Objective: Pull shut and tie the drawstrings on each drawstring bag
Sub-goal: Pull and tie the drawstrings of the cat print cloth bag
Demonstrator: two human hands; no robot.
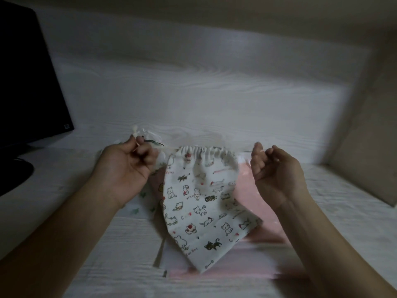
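Bare desk lies open beyond the bags; a monitor blocks the left.

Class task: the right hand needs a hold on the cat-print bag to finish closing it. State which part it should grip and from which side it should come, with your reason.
Grip the cord end at the right corner of the cat-print bag's gathered mouth, coming in from the right. The left hand already pinches the drawstring on the left, so an opposite pull would cinch the channel. The right hand is beside that corner; its cord is too blurred to see.

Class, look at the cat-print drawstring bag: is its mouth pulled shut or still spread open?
Partly drawn in. The cat-print bag has a gathered, puckered top edge, but it still spans some width. The left hand grips a cord.
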